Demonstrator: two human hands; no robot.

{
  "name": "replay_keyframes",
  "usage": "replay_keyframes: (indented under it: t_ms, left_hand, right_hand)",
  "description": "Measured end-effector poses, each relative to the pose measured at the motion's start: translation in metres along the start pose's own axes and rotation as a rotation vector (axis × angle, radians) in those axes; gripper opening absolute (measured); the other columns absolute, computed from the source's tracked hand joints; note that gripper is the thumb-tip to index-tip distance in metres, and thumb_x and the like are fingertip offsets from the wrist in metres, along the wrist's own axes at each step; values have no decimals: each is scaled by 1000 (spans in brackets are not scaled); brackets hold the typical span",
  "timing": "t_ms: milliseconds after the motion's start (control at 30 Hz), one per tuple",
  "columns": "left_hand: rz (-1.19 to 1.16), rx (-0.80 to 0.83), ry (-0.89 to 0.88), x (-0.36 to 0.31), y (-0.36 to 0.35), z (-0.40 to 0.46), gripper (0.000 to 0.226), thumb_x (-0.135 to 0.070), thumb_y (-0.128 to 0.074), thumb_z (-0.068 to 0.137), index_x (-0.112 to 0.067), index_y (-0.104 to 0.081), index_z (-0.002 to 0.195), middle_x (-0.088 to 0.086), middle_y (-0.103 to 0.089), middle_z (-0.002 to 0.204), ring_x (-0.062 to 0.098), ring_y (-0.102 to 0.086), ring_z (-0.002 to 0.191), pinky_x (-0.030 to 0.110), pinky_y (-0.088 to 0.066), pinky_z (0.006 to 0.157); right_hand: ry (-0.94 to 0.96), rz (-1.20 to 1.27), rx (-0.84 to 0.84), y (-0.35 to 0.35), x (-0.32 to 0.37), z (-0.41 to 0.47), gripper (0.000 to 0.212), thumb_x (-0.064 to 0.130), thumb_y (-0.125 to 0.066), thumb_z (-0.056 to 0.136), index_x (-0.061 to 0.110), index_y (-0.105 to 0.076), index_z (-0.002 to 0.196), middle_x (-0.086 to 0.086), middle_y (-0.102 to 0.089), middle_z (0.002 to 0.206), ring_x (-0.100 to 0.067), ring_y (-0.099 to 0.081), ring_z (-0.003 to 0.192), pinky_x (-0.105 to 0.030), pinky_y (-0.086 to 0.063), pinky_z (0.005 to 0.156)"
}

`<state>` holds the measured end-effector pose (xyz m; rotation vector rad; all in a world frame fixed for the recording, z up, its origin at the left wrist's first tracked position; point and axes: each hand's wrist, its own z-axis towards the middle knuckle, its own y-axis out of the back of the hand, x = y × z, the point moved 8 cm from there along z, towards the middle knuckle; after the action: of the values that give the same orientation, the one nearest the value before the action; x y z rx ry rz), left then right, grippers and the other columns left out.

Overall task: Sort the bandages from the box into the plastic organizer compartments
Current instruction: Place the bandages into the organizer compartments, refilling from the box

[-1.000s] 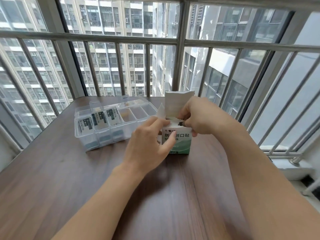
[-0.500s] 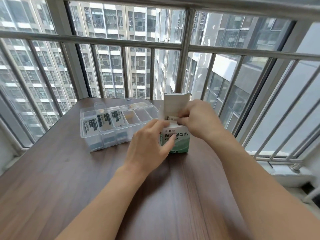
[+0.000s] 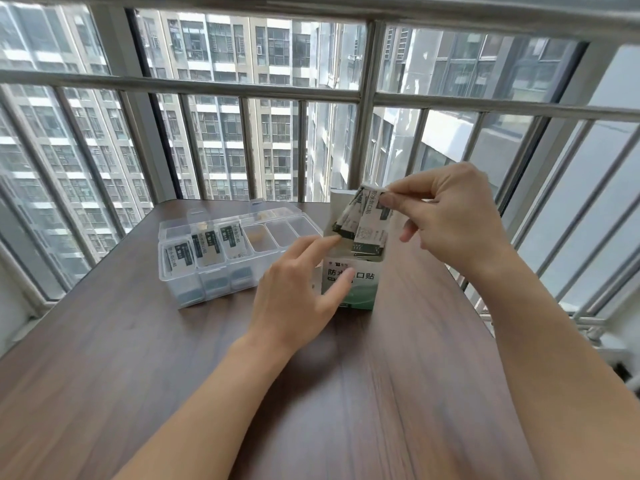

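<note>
Several bandages (image 3: 363, 221) hang pinched in your right hand (image 3: 453, 223) just above the open box (image 3: 360, 289) at frame centre. Your left hand (image 3: 298, 289) rests relaxed against the box. Left of it, the organizer (image 3: 221, 289) holds bandages in three compartments.

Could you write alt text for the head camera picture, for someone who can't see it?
A person's right hand pinches several bandages above an open box, which the left hand touches. To the left on the wooden table stands a clear organizer with bandages in three compartments.
</note>
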<state>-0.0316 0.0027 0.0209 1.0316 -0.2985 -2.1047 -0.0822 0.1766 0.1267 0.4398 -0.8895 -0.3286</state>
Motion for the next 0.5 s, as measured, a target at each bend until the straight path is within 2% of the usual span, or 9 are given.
replay_keyframes:
  t_ms: [100, 200, 233, 300, 367, 400, 500]
  left_hand:
    - [-125, -55, -5, -2, 5, 0, 37, -42, -69, 88, -31, -67, 123, -14, -61, 123, 6, -61, 109, 32, -57, 76]
    - [-277, -148, 6, -6, 12, 1, 23, -41, -65, 90, -21, -68, 101, -11, -62, 114, 11, -62, 108, 32, -56, 73]
    - [-395, -188, 49, -5, 16, 2, 24, -43, -62, 90, -20, -66, 97, -10, -64, 109, 10, -63, 102, 33, -55, 71]
    - [-774, -219, 209, 3, 23, 6, 35, -48, -57, 89, -14, -62, 97, -5, -66, 102, 15, -63, 90, 34, -54, 66]
    - [-1130, -95, 383, 5, 19, 11, 52, -56, -49, 90, -8, -60, 104, 10, -63, 105, 24, -62, 89, 34, -54, 64]
    - [-1216, 25, 452, 3, 16, 12, 60, -61, -44, 89, -6, -60, 109, 15, -61, 108, 29, -62, 93, 38, -54, 67]
    - [-1241, 516, 536, -16, 5, 1, 80, -68, -56, 82, -2, -58, 128, 20, -64, 117, 30, -67, 99, 42, -58, 75]
  right_hand:
    - [-21, 103, -13, 8, 4, 0, 8, 11, -76, 88, 19, -79, 87, 3, -76, 76, -17, -68, 49, -22, -49, 38]
    - [-49, 284, -49, 21, 7, -2, 10, 10, -75, 87, 19, -78, 84, -2, -78, 78, -18, -67, 48, -25, -49, 38]
    - [-68, 372, -52, 26, 7, -2, 6, 10, -75, 87, 15, -78, 85, -3, -78, 78, -17, -65, 47, -23, -49, 39]
    - [-153, 563, 14, 25, 5, -7, 5, 10, -73, 83, 11, -78, 83, -5, -77, 74, -13, -62, 46, -20, -47, 38]
    - [-261, 684, 156, 9, 0, -18, 10, 10, -71, 79, 9, -80, 77, -4, -75, 70, -10, -58, 44, -16, -44, 36]
    - [-314, 712, 231, -3, -4, -26, 11, 11, -70, 77, 11, -81, 75, -3, -74, 69, -9, -57, 44, -15, -42, 35]
    - [-448, 760, 371, -37, -19, -50, 14, 14, -71, 76, 8, -82, 82, -10, -75, 78, -8, -54, 45, -14, -40, 35]
